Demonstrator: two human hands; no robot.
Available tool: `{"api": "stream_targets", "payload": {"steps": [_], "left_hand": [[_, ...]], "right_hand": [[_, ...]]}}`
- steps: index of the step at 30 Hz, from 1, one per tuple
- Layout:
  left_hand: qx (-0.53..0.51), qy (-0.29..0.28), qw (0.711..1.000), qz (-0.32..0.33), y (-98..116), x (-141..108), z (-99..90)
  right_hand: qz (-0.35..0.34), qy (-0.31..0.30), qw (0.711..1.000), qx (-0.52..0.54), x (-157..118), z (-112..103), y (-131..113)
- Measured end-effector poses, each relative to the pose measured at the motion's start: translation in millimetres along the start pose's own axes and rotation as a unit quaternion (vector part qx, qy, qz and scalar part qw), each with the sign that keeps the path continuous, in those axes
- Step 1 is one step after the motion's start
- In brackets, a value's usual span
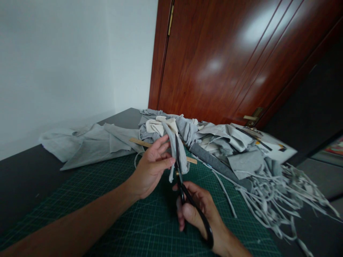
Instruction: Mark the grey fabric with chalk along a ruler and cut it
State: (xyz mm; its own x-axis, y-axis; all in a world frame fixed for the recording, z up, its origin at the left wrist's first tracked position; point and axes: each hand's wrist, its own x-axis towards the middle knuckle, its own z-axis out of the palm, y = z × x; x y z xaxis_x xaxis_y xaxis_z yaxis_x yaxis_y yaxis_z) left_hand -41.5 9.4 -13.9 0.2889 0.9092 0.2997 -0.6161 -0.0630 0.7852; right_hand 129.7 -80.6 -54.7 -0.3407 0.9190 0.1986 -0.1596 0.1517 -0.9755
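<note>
My left hand point(154, 166) is closed, with thumb and fingers pinching a narrow strip of grey fabric point(183, 155) above the cutting mat. My right hand point(199, 207) grips black-handled scissors point(182, 185), its fingers through the handle loops. The scissor blades point away from me, up along the fabric, close to my left fingertips. Part of the cloth hangs down on either side of the blades. Whether the blades have the fabric between them is hard to make out.
A green gridded cutting mat point(120, 214) covers the dark table point(16, 185). A wooden ruler point(138, 142) lies behind my left hand. Grey cloth point(93, 146) is spread at left; heaped fabric point(187, 128) lies at the back. Tangled strips point(270, 207) hang over the right side.
</note>
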Motion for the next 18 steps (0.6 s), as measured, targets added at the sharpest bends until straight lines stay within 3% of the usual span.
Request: {"api": "stream_targets", "payload": {"steps": [18], "left_hand": [[-0.021,-0.008,1.0,-0.002,-2.0,-1.1,-0.5]], "right_hand": [[-0.002,0.03,0.999,-0.022,-0.9,2.9,2.2]]}}
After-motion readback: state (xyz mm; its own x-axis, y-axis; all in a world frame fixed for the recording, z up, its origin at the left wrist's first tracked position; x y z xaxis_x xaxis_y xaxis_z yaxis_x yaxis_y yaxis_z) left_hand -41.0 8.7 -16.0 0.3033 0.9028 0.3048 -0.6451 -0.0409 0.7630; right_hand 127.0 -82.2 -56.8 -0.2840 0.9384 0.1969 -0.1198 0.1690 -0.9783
